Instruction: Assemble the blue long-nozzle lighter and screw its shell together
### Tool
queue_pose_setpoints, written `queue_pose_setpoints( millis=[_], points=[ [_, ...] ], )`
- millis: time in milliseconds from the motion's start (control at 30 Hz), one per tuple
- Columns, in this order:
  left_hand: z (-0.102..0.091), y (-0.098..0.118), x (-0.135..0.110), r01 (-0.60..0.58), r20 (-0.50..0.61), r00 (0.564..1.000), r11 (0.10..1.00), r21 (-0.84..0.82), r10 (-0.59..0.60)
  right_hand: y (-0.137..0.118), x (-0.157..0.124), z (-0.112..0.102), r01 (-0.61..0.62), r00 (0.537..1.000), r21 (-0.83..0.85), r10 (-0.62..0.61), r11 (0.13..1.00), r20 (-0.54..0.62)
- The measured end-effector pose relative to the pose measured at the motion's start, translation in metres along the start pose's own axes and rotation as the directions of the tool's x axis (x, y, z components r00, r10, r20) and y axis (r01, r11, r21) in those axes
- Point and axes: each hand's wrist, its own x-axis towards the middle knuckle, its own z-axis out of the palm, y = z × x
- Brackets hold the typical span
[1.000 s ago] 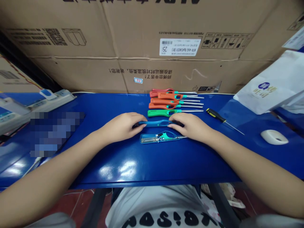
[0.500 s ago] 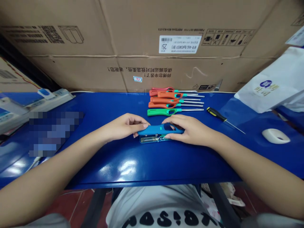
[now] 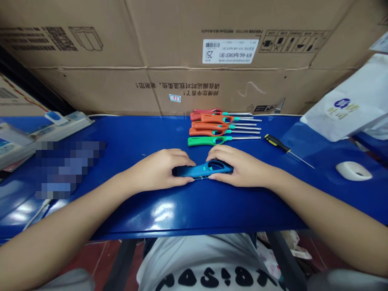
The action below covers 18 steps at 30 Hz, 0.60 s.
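A blue lighter casing [image 3: 197, 171] lies lengthwise on the blue table in front of me, with a finger loop at its right end and a small turquoise piece in its top. My left hand [image 3: 162, 170] grips the left end, thumb on the near side and fingers on the far side. At the loop end, my right hand [image 3: 238, 166] holds it the same way. Dark gaps and a bit of the inside show along the near edge. Just beyond, a green long-nosed lighter [image 3: 202, 141] and several orange and red lighters [image 3: 209, 127] lie with metal tubes pointing right.
A black and yellow screwdriver [image 3: 277, 143] lies to the right, near a white computer mouse [image 3: 354, 171]. A white bag [image 3: 339, 109] stands at the back right. Power strips [image 3: 65, 125] are at the left, and a large cardboard box [image 3: 106, 89] walls off the back.
My left hand has spread to both sides of the casing's left end. The upper blue half has come down over the clear fuel tank and lower half, which showed before.
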Motion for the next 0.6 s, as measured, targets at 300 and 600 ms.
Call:
queue_pose_setpoints(
  millis=[300, 600],
  points=[
    [0.0043, 0.0024, -0.0006, 0.033, 0.048, 0.998, 0.999, 0.015, -0.033, 0.0064, -0.0009, 0.0034, 0.010, 0.999, -0.112, -0.004, 0.994, 0.050],
    [0.0072, 0.0020, -0.0008, 0.042, 0.042, 0.998, 0.999, 0.028, -0.043, 0.0043, -0.0020, 0.0024, -0.011, 0.999, -0.122, 0.017, 0.992, 0.049]
  ],
)
